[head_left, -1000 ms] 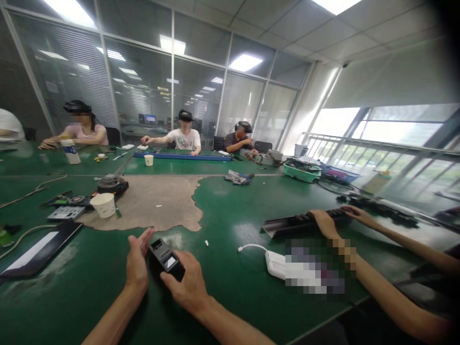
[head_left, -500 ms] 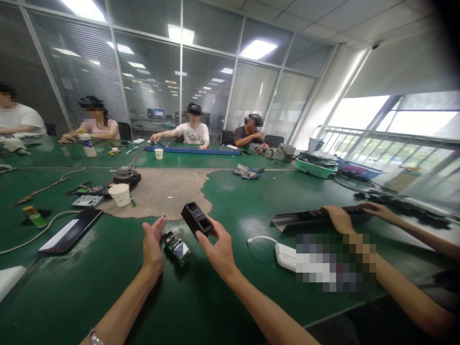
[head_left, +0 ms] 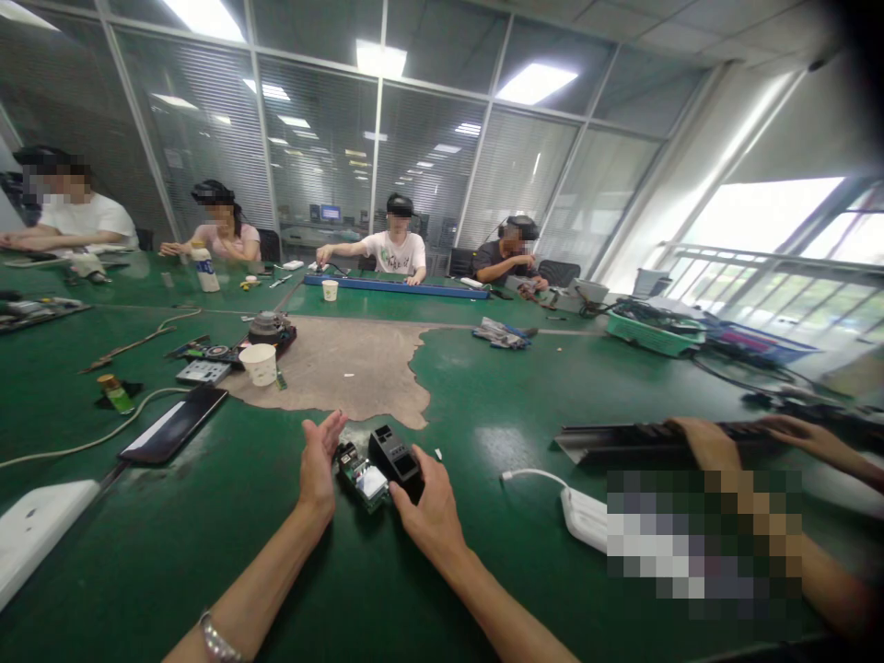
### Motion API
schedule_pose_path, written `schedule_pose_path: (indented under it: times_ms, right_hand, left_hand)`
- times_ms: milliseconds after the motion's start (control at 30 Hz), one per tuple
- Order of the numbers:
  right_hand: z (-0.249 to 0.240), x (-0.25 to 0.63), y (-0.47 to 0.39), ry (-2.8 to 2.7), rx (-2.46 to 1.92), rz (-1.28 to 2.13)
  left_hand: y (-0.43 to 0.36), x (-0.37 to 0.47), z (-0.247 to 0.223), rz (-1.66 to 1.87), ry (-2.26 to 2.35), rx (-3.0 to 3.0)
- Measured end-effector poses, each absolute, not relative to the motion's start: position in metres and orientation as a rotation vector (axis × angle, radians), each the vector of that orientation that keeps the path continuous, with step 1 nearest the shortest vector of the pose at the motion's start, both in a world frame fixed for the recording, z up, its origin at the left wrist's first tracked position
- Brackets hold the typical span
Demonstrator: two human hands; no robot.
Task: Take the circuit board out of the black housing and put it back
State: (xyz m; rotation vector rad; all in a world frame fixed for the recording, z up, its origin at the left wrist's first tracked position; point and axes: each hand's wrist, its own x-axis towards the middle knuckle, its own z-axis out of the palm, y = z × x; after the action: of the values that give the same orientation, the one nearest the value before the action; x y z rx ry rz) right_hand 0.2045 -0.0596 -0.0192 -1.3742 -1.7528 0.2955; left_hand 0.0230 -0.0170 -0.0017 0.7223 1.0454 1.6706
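Note:
A black plastic housing (head_left: 395, 457) with rectangular openings is gripped between the thumb and fingers of my right hand (head_left: 434, 516), low over the green table (head_left: 497, 387). Just left of the housing lies a small circuit board assembly (head_left: 363, 479) with a shiny white part. My left hand (head_left: 319, 468) is beside the board's left edge, empty, with its palm facing the board and its fingers stretched out. Whether it touches the board I cannot tell.
A black phone (head_left: 176, 424), a paper cup (head_left: 260, 365) and electronic parts lie to the left. At the right, another person's hands (head_left: 708, 444) rest on a long dark metal piece (head_left: 608, 444), near a white power strip (head_left: 584, 517). Several people sit across the table.
My right hand has lowered the black housing, which now sits close beside the circuit board. The view has shifted, so the surroundings appear farther right. My left hand stays open beside the board.

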Motion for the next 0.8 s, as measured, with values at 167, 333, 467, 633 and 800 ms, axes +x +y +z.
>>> schedule_pose_path:
  times_ms: [167,333,467,633,800]
  right_hand:
    - [-0.014,0.207,-0.06,-1.755,-1.355,0.356]
    - [0.006,0.208,-0.061,-1.561,-1.285,0.599]
    - [0.02,0.199,-0.069,-1.616,-1.228,0.66]
    - [0.022,0.185,-0.073,-1.76,-1.203,0.566]
    - [0.02,0.179,-0.07,-1.857,-1.145,0.46]
  left_hand:
    - [-0.021,0.028,0.0,1.58,1.009,0.755]
    - [-0.019,0.027,-0.001,1.598,0.987,0.741]
    - [-0.015,0.021,-0.002,1.672,1.0,0.695]
    - [-0.013,0.016,-0.003,1.721,1.03,0.678]
    - [-0.013,0.02,-0.005,1.733,1.02,0.673]
